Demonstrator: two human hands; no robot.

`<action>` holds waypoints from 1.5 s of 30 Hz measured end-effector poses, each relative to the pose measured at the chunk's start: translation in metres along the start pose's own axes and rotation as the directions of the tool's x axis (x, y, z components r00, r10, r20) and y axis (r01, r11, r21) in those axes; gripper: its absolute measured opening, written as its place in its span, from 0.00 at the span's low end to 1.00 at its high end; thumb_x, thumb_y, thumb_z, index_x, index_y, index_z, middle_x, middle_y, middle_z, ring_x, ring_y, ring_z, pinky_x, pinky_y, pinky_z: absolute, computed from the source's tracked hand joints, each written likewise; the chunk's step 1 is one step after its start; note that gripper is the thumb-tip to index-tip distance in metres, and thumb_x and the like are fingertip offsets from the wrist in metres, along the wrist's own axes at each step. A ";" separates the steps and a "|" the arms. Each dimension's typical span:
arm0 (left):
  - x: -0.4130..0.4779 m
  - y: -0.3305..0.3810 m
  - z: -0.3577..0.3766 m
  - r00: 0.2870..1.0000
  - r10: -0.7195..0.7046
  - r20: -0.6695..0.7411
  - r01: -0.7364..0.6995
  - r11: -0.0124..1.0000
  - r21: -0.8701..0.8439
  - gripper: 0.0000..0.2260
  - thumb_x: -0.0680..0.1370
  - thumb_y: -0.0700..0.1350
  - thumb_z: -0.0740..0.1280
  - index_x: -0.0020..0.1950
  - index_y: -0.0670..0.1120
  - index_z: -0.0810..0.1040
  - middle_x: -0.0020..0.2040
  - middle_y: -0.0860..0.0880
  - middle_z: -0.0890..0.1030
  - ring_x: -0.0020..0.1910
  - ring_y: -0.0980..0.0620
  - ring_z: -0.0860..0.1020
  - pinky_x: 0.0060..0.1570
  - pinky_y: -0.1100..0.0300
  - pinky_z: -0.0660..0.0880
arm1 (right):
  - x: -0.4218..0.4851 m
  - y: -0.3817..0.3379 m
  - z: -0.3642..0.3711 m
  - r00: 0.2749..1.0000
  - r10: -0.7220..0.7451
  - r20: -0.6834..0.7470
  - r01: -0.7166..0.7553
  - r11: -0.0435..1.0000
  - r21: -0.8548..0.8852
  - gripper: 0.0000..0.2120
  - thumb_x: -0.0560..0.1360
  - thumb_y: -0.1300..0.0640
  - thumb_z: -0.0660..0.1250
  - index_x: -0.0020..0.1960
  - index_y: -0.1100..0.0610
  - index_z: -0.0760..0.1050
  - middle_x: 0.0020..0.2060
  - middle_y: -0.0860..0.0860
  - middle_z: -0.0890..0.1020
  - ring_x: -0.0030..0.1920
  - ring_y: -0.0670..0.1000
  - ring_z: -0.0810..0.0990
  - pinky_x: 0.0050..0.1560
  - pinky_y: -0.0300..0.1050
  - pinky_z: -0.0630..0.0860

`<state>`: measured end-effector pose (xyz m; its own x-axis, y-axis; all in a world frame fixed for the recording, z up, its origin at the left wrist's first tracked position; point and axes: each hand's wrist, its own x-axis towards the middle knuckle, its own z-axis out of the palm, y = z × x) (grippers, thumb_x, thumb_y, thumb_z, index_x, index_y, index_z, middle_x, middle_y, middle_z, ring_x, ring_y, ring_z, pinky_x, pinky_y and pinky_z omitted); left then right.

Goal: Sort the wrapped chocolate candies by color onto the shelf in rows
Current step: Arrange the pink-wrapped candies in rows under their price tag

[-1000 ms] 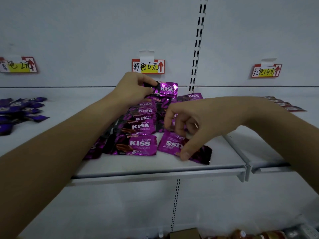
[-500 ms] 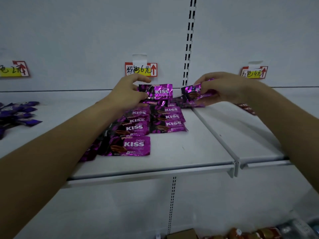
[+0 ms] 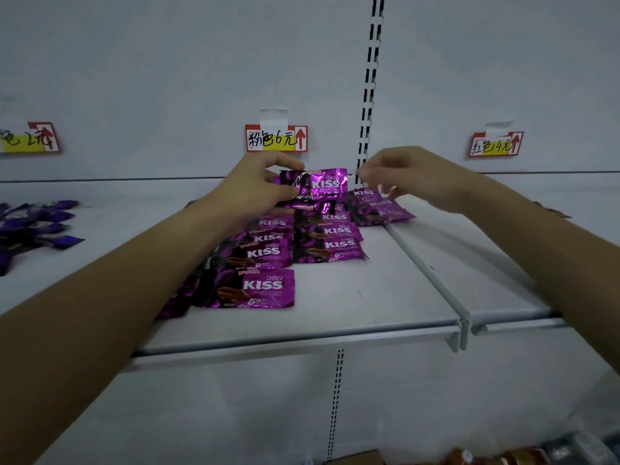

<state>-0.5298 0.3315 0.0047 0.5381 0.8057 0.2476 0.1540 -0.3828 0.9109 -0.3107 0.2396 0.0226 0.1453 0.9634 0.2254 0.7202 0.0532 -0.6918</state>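
Pink-purple "KISS" candies lie in rows on the white shelf (image 3: 352,297): a left row (image 3: 265,253) with one candy at the front (image 3: 258,290), and a middle row (image 3: 328,243). My left hand (image 3: 255,186) pinches one pink-purple candy (image 3: 322,184) by its left end, held just above the back of the rows. A small pile of the same candies (image 3: 382,209) lies at the back right by the shelf joint. My right hand (image 3: 412,176) hovers just above that pile, blurred, fingers loosely bent and holding nothing.
Dark blue-violet candies (image 3: 33,223) are heaped at the shelf's left. Price labels hang on the back wall: middle (image 3: 276,139), right (image 3: 496,144), left (image 3: 30,139). A raised joint (image 3: 429,263) separates the right shelf section. Packaged goods (image 3: 486,456) sit below.
My right hand picked a candy from the shelf front, carried it to the back right, and let it go on the pile there. My left hand kept hold of its candy.
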 end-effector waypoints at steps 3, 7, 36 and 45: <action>-0.003 0.002 0.004 0.998 0.024 0.059 -0.022 0.999 -0.040 0.14 0.75 0.34 0.69 0.58 0.45 0.77 0.52 0.37 0.81 0.44 0.46 0.84 0.41 0.59 0.81 | -0.005 -0.014 0.013 0.997 -0.055 0.051 0.045 0.983 0.178 0.14 0.73 0.50 0.69 0.56 0.54 0.78 0.44 0.48 0.82 0.41 0.44 0.81 0.44 0.38 0.79; -0.005 0.004 0.010 0.994 0.058 0.090 -0.050 0.995 -0.085 0.15 0.75 0.35 0.69 0.60 0.45 0.76 0.53 0.40 0.80 0.44 0.49 0.84 0.40 0.63 0.80 | -0.002 -0.013 0.008 0.997 -0.023 0.074 0.009 0.983 0.186 0.09 0.73 0.60 0.71 0.52 0.59 0.79 0.38 0.50 0.81 0.37 0.45 0.80 0.42 0.39 0.79; -0.003 0.004 0.008 0.999 0.043 0.016 -0.041 0.996 -0.085 0.09 0.74 0.36 0.70 0.53 0.45 0.77 0.50 0.45 0.83 0.38 0.53 0.84 0.37 0.62 0.79 | -0.011 0.005 -0.052 0.928 0.218 0.302 -0.245 0.968 0.053 0.06 0.71 0.68 0.68 0.45 0.60 0.80 0.41 0.55 0.85 0.42 0.49 0.84 0.44 0.39 0.81; -0.004 0.004 0.008 0.998 0.049 0.029 -0.048 0.998 -0.030 0.09 0.74 0.37 0.70 0.51 0.48 0.78 0.52 0.45 0.82 0.44 0.51 0.83 0.41 0.60 0.80 | -0.012 0.002 -0.048 0.963 0.122 0.238 -0.160 0.976 0.145 0.11 0.72 0.72 0.65 0.48 0.59 0.78 0.42 0.54 0.78 0.40 0.47 0.80 0.43 0.34 0.79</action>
<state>-0.5250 0.3231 0.0044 0.5692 0.7722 0.2825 0.1029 -0.4078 0.9073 -0.2785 0.2151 0.0520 0.0664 0.9973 -0.0311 0.5812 -0.0640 -0.8113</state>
